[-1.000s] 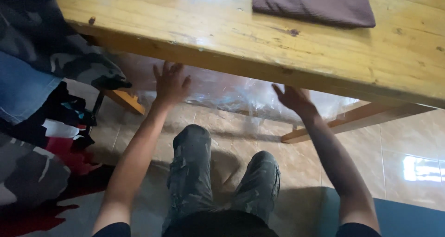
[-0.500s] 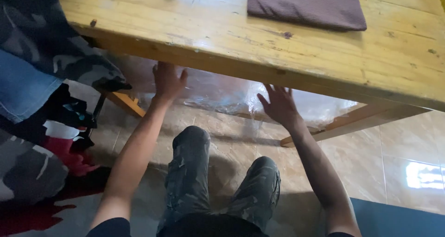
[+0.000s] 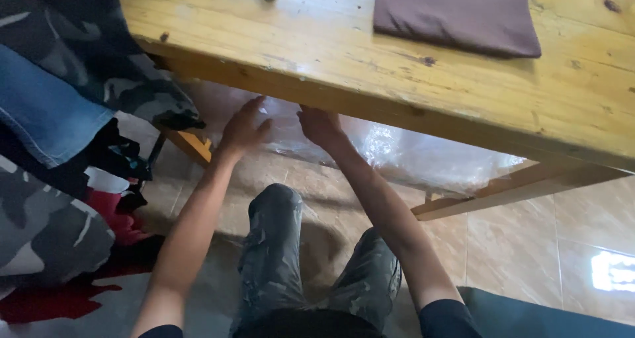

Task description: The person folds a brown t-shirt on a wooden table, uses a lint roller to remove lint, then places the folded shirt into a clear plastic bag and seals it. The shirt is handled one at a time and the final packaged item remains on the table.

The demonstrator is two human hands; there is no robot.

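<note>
Clear plastic sheet [image 3: 397, 154] bunched under the wooden surface [image 3: 317, 53], just ahead of both hands. Left hand [image 3: 242, 127] open w/ fingers spread, right hand [image 3: 320, 125] open at the surface edge; neither grips anything. Folded brown cloth [image 3: 456, 14] on top, beyond right hand; clothes pile [image 3: 59, 113] left of left hand.

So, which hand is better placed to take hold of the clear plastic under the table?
Probably the right hand: its fingers already lie at the top of the clear plastic, just under the edge of the wooden table. The left hand is open at the plastic's left end, slightly apart.
</note>
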